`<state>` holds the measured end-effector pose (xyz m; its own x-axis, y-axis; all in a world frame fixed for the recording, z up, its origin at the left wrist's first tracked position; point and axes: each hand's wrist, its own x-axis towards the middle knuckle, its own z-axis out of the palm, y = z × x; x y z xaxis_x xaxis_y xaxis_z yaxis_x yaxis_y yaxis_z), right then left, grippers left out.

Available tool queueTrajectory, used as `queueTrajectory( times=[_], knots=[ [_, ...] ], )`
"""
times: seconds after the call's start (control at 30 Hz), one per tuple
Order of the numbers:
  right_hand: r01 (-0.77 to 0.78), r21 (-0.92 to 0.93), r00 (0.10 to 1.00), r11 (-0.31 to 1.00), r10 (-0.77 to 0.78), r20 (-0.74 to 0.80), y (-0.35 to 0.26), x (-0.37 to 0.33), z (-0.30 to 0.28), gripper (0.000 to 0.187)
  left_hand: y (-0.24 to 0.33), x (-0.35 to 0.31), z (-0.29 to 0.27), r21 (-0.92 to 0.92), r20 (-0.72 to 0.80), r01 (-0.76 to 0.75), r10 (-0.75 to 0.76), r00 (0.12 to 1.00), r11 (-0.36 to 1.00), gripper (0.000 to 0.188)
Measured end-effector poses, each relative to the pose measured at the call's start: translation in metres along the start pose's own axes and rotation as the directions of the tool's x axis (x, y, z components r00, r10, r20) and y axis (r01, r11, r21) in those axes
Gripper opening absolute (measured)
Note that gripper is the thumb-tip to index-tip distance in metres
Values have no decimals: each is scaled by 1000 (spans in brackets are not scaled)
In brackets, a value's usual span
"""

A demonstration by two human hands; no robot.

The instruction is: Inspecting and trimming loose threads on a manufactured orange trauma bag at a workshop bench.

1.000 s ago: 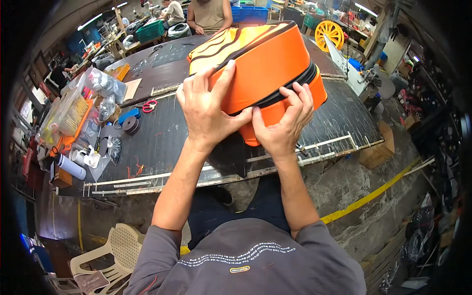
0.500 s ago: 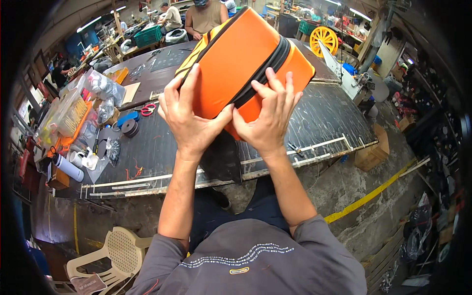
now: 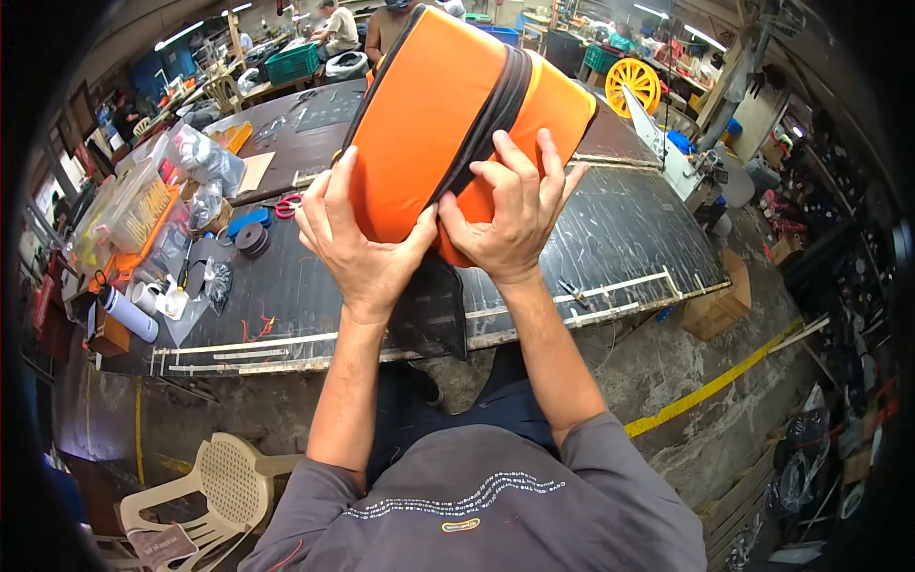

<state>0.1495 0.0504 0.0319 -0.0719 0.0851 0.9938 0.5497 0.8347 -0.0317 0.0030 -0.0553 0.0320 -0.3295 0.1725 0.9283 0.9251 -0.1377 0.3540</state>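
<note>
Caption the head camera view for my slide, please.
Left hand and right hand hold an orange bag at a dark table, with red scissors off to the left.

Tube lights (image 3: 179, 35) glow overhead at the upper left and upper right, leaving the room moderately lit. The orange bag (image 3: 434, 119) stands out bright and saturated, while the dark table (image 3: 610, 219) returns a soft, streaky sheen. The far right sinks into shadow. Fisheye distortion bows the table's front edge, black vignetting rounds the corners, and distant background detail looks soft.
</note>
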Motion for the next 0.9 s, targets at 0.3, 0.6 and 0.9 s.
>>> queueTrajectory(
  times=[0.3, 0.6, 0.9],
  knots=[
    [114, -16, 993, 993, -114, -11, 13, 26, -30, 48, 13, -15, -9, 41, -30, -11, 12, 999, 999, 94],
    [114, 22, 949, 993, -115, 294, 26, 77, -46, 84, 17, -18, -23, 38, 20, 14, -15, 1000, 999, 93],
    [203, 90, 956, 975, -217, 198, 2, 58, -35, 75, 28, 13, -20, 297, 77, -115, 96, 992, 948, 125]
  ],
)
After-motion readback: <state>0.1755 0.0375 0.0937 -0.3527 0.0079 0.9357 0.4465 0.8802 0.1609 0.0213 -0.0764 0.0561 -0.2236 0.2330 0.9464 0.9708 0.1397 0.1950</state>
